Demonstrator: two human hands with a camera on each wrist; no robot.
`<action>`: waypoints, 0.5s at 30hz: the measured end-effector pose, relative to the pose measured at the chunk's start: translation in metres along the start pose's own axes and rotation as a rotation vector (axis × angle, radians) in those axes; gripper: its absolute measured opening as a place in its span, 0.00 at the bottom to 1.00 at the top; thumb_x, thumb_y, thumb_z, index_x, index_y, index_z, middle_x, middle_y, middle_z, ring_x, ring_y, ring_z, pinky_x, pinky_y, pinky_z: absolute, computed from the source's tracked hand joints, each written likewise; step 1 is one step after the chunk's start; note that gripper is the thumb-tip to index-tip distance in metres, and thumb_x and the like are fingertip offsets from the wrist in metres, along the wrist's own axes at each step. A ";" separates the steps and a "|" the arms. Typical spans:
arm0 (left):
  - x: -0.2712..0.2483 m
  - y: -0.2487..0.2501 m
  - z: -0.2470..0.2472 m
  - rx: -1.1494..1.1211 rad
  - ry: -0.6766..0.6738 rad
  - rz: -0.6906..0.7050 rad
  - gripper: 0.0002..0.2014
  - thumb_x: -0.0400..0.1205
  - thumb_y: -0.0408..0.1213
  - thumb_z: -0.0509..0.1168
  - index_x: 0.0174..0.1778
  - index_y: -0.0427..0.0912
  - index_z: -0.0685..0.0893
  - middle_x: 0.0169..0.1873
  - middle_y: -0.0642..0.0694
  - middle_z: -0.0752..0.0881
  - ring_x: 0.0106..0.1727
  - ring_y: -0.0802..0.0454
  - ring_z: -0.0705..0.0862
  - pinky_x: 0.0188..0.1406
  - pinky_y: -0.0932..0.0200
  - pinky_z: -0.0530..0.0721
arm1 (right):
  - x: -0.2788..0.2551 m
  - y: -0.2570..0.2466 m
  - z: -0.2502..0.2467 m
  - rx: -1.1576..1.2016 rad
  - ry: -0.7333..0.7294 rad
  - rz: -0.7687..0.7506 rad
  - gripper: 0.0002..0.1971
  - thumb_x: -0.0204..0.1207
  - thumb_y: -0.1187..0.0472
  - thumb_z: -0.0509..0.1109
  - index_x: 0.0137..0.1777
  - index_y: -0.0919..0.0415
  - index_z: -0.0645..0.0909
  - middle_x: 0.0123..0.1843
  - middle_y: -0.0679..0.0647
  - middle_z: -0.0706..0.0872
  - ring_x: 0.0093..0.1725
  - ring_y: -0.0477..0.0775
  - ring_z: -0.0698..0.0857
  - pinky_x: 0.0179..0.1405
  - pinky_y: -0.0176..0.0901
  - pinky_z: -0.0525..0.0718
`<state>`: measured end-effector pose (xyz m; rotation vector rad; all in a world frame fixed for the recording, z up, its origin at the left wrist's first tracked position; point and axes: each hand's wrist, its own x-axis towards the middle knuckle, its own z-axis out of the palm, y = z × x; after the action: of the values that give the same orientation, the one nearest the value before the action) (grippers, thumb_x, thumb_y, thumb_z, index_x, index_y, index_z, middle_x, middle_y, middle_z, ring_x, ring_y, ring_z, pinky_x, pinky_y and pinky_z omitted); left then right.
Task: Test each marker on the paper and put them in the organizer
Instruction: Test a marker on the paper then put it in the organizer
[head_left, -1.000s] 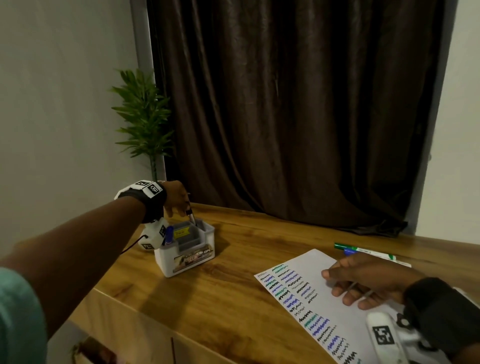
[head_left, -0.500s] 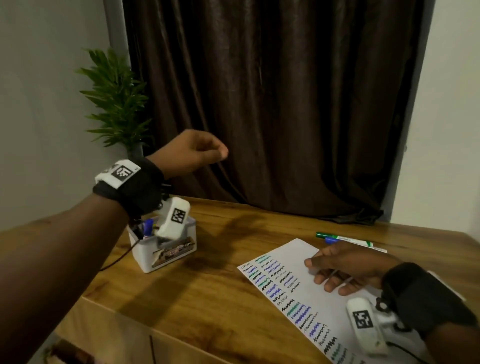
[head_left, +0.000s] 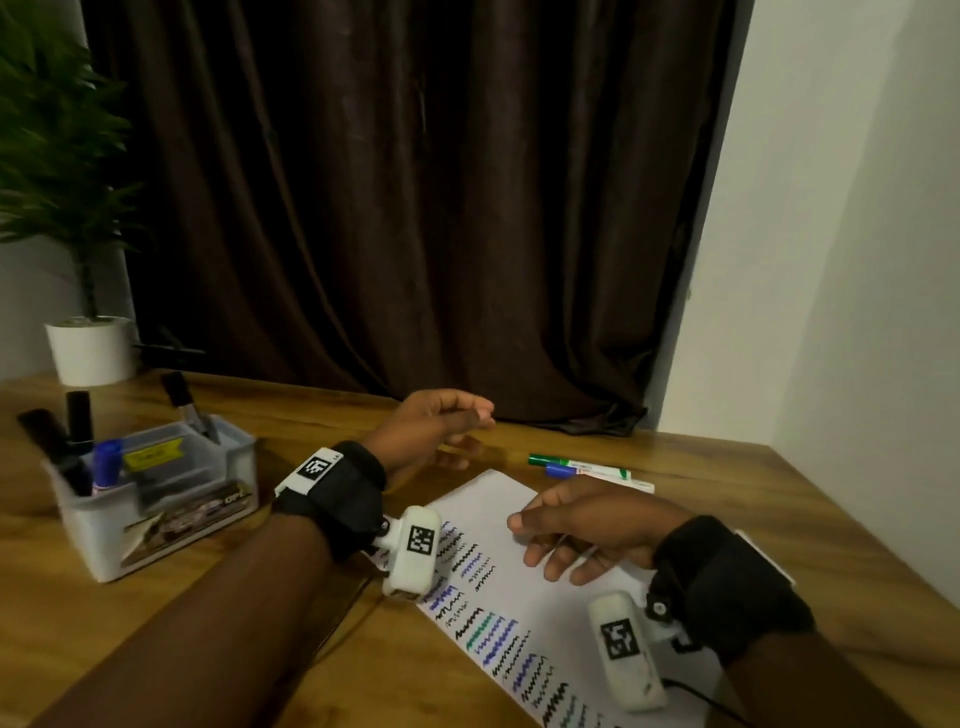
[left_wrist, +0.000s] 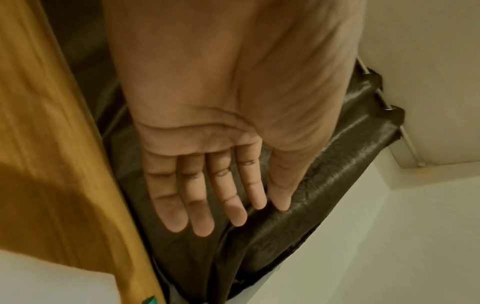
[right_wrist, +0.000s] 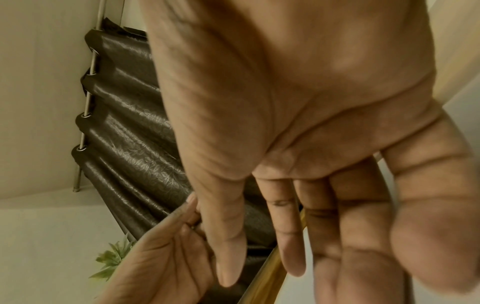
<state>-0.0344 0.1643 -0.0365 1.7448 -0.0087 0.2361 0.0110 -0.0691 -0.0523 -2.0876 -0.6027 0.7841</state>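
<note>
Her empty left hand (head_left: 436, 426) reaches, fingers loose, toward the green marker (head_left: 576, 461), while the flat right hand (head_left: 582, 525) steadies the paper (head_left: 524, 597).

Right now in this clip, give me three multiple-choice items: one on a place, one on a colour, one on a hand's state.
1. Where do the two capped markers still outside the organizer lie?
A. on the table beyond the paper
B. inside the plant pot
C. in the right hand

2. What colours are their caps?
A. red and yellow
B. green and blue
C. both black

3. What is the left hand doing?
A. gripping a marker
B. pressing the paper
C. holding nothing, above the table

Answers:
1 A: the green marker and blue marker rest on the table just past the far edge of the paper.
2 B: one cap is green, the other blue.
3 C: the left wrist view shows straight fingers with nothing in them; the right hand is the one over the paper.
</note>
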 end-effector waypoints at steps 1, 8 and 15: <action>0.002 -0.006 0.000 -0.019 -0.008 -0.027 0.10 0.85 0.39 0.68 0.62 0.44 0.86 0.57 0.45 0.92 0.51 0.45 0.90 0.51 0.47 0.87 | 0.001 0.001 -0.001 0.004 -0.003 0.005 0.23 0.78 0.42 0.78 0.63 0.59 0.88 0.54 0.55 0.96 0.42 0.49 0.91 0.42 0.40 0.88; 0.003 -0.015 0.006 -0.094 -0.086 -0.085 0.10 0.85 0.39 0.68 0.61 0.43 0.86 0.53 0.44 0.92 0.45 0.47 0.90 0.42 0.52 0.87 | -0.003 -0.005 -0.012 0.073 0.077 0.003 0.21 0.81 0.49 0.77 0.65 0.65 0.88 0.55 0.64 0.95 0.33 0.51 0.86 0.33 0.40 0.80; 0.004 -0.016 0.007 -0.022 -0.133 -0.063 0.08 0.85 0.39 0.69 0.58 0.45 0.86 0.53 0.43 0.92 0.46 0.46 0.89 0.46 0.47 0.88 | -0.012 -0.017 -0.059 -0.019 0.437 -0.032 0.10 0.84 0.56 0.75 0.60 0.61 0.90 0.47 0.60 0.95 0.41 0.55 0.90 0.36 0.42 0.84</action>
<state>-0.0276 0.1609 -0.0524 1.7331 -0.0530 0.0732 0.0413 -0.0977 -0.0060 -2.1681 -0.4000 0.2863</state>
